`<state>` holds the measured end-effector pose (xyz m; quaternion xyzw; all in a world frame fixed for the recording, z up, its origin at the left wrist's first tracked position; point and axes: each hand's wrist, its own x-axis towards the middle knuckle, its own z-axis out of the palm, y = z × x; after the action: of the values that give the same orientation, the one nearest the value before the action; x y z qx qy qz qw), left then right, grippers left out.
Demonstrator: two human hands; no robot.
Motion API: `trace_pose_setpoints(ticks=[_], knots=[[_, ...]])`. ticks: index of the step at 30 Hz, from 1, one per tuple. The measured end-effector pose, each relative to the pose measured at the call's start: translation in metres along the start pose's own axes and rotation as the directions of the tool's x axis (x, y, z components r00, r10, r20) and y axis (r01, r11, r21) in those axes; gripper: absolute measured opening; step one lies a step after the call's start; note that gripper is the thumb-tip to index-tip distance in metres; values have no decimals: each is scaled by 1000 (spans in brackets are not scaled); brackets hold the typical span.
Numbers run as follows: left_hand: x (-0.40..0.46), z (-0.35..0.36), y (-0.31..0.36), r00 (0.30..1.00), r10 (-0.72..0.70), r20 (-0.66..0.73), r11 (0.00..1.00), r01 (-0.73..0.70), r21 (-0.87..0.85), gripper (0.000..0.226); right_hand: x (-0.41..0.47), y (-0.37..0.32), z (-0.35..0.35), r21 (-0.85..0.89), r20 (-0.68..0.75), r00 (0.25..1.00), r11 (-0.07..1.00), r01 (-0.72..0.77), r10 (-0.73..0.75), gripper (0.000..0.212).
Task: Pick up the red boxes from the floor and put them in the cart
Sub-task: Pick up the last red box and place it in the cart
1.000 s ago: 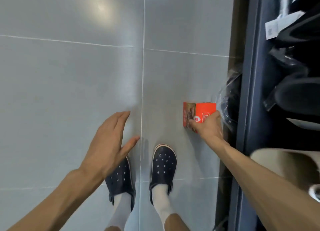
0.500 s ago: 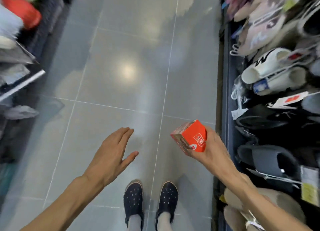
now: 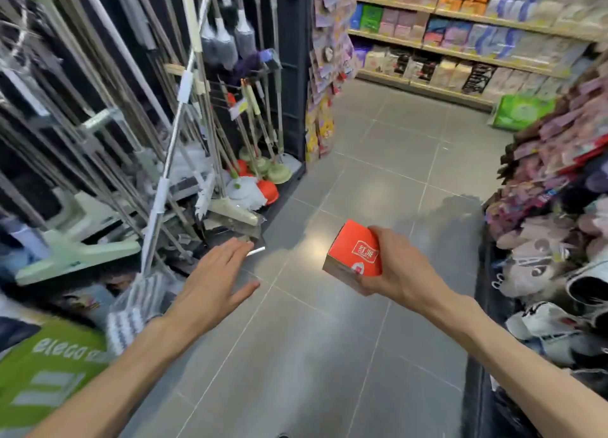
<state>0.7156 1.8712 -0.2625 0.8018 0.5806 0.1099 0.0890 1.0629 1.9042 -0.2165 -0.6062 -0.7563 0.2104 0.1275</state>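
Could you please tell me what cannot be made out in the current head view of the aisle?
- The cart: nowhere in the head view, so where the red box will go cannot be told.
- Far side of the box: hidden by the right hand that holds it.
- Small print under the box's white logo: too blurred to read.
- Lettering on the green package: cut off by the left edge.

Both forearms are bare, with no sleeves, watch or rings visible.
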Motion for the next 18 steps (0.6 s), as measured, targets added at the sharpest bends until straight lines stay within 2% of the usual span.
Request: trace_pose_setpoints(ticks=[5, 7, 9, 12, 16, 18], knots=[[-86, -101, -33, 969, -218, -112, 972, 227, 69, 72, 24, -121, -26, 37, 61, 974, 976, 217, -219, 63], [-127, -125, -45, 946, -289, -149, 949, 304, 89, 70, 33, -165, -24, 28, 117, 937, 944, 330, -330, 75], [-171, -143, -47, 904, -385, -184, 908, 407, 100, 69, 38, -210, -17, 13, 211, 868, 889, 457, -449, 83], [-238, -161, -42, 790, -559, -251, 800, 594, 90, 73, 39, -278, 1, 39, 277, 728, 765, 643, -627, 84], [-337, -172, -12, 590, -728, -348, 622, 782, 25, 69, 15, -374, 32, 88, 354, 463, 522, 848, -813, 91], [-385, -173, 14, 468, -791, -394, 513, 858, -11, 68, -8, -421, 49, 190, 376, 313, 403, 895, -872, 85]])
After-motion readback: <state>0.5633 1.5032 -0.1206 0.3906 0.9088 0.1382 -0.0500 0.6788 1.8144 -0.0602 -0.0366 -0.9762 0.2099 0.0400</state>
